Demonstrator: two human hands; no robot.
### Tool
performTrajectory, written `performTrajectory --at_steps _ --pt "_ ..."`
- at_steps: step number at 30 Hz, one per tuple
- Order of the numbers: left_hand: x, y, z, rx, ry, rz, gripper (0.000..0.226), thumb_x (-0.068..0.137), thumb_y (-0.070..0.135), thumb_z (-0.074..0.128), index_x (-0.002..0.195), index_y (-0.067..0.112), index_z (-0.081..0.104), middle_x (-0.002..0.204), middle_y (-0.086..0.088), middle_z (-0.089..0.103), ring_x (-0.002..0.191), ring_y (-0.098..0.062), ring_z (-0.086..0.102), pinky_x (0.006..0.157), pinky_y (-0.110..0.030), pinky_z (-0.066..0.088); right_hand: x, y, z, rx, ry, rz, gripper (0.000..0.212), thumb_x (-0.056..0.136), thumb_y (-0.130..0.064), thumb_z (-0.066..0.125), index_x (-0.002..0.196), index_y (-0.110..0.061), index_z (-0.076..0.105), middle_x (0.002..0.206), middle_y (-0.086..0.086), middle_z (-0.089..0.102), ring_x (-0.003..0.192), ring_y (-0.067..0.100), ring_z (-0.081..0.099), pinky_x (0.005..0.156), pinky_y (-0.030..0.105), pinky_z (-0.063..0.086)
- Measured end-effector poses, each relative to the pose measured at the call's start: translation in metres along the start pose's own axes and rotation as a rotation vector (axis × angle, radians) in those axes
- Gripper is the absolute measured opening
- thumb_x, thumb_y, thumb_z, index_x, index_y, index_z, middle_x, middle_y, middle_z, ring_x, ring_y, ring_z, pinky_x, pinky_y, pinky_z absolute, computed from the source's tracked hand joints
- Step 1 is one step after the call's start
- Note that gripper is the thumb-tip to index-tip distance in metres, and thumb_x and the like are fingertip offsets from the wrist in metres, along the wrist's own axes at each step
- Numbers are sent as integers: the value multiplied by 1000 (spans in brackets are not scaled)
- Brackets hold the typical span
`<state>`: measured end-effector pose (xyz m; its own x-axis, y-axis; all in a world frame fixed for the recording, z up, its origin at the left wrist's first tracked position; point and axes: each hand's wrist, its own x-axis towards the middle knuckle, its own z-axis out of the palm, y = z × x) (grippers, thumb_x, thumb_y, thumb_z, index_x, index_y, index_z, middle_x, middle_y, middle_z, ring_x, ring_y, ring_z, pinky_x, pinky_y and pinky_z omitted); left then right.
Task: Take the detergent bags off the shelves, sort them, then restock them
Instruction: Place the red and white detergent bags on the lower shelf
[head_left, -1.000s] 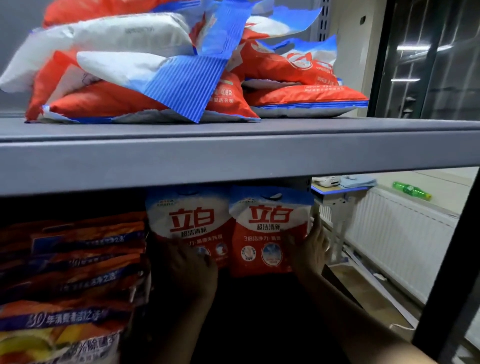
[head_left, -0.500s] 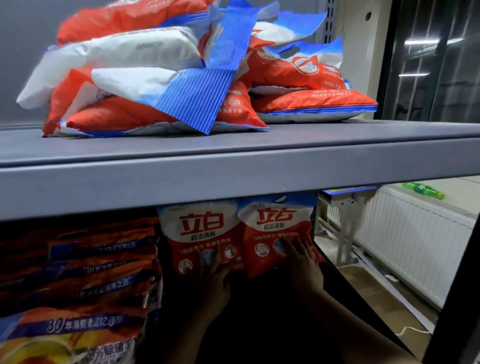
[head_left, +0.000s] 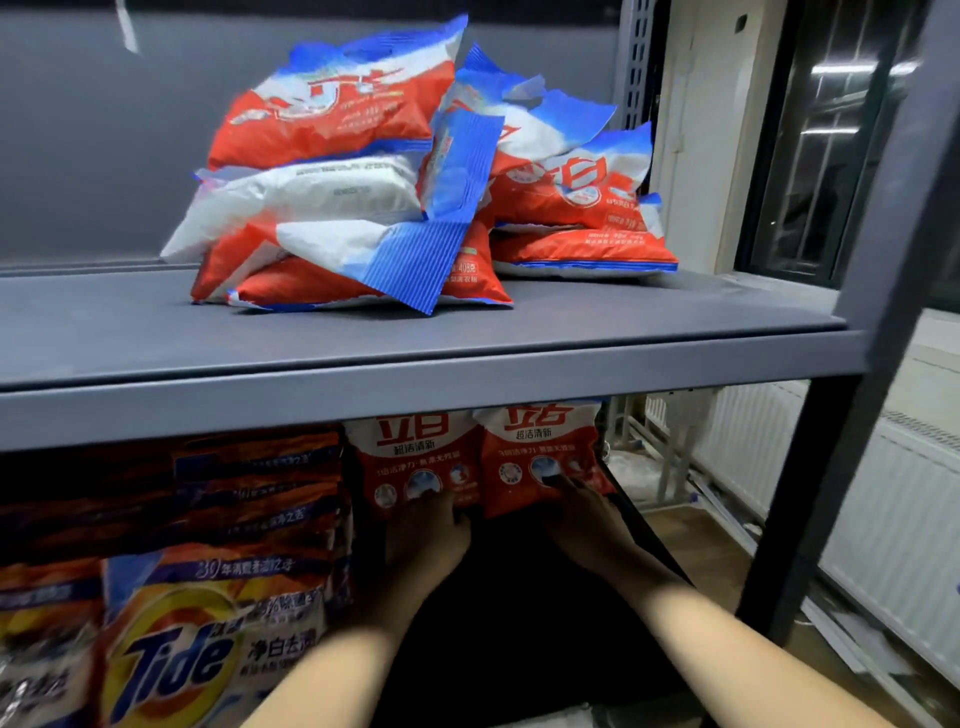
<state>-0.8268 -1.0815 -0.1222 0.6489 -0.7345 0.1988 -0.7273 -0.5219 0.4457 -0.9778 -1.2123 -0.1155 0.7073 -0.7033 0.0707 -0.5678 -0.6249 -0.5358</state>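
Two red-and-white detergent bags stand upright side by side at the back of the lower shelf. My left hand (head_left: 434, 535) presses on the bottom of the left bag (head_left: 415, 457). My right hand (head_left: 582, 512) rests its fingers on the lower front of the right bag (head_left: 535, 452). Their tops are hidden behind the grey shelf board (head_left: 415, 358). A loose pile of red, white and blue detergent bags (head_left: 395, 187) lies on the upper shelf. Orange Tide bags (head_left: 197, 639) are stacked at the lower left.
A dark shelf post (head_left: 841, 415) stands at the right. Beyond it are a white radiator (head_left: 893, 509), the wooden floor and a dark window (head_left: 831, 140). The upper shelf's left half is bare grey board (head_left: 93, 322).
The view has tilted up and pulled back, showing more of the upper shelf and pile. Both hands have stayed at the foot of the two upright bags, pushing them toward the shelf's back.
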Motion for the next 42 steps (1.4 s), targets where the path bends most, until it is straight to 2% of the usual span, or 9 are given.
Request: performTrajectory --at_steps 8,10,12,14,19,24,29,38,42 --pt "-79 41 -66 13 -53 -3 30 94 37 46 120 26 57 126 3 58 117 -20 53 98 -33 43 -86 -30 -58 -211 -5 -81 60 93 -44 49 147 -35 25 156 -3 24 141 23 27 113 36 25" --pt "-100 47 -80 36 -59 -10 27 93 38 47 116 28 58 120 2 60 111 -20 55 92 -30 45 -105 -35 -69 -254 -44 -67 57 93 -43 48 146 -29 31 150 1 35 134 25 38 105 35 36" --pt "-119 56 -96 19 -66 8 23 93 37 46 109 27 59 110 1 64 100 -20 58 80 -27 45 -121 -44 -82 -312 -82 -17 45 93 -42 47 130 -17 49 118 7 59 109 26 57 83 33 47" --pt "-135 65 -115 13 -42 30 25 92 37 43 105 27 62 101 3 66 93 -19 60 74 -28 44 -135 -56 -98 -324 -48 -16 35 93 -42 46 111 -14 57 98 2 61 92 23 61 72 32 47" --pt "-161 90 -167 40 130 164 28 93 49 42 104 32 62 103 15 64 95 -9 59 75 -27 41 -168 -93 -144 -308 36 -126 40 93 -52 44 127 -32 51 120 -8 62 112 18 57 84 34 48" --pt "-174 109 -229 15 291 238 29 87 55 48 89 31 66 78 19 65 77 -3 60 67 -25 46 -186 -125 -184 -180 88 -177 24 88 -54 52 102 -38 65 98 -19 66 96 5 60 85 34 52" --pt "-144 112 -287 -83 486 210 22 86 44 55 86 26 68 72 13 61 83 -15 62 69 -29 43 -170 -159 -215 -98 207 -182 23 88 -51 54 97 -34 67 89 -18 66 90 6 60 81 33 52" --pt "-21 72 -355 -343 432 87 47 90 38 53 131 16 51 132 -5 55 119 -25 52 95 -36 40 -89 -206 -229 49 335 -173 25 91 -40 57 103 -21 68 103 -5 65 95 13 58 77 29 45" --pt "26 56 -375 -406 360 -46 43 88 43 50 110 6 60 111 -12 62 96 -28 58 78 -38 45 -63 -218 -228 80 303 -141 27 92 -39 56 104 -18 69 97 -6 62 88 11 55 70 26 43"
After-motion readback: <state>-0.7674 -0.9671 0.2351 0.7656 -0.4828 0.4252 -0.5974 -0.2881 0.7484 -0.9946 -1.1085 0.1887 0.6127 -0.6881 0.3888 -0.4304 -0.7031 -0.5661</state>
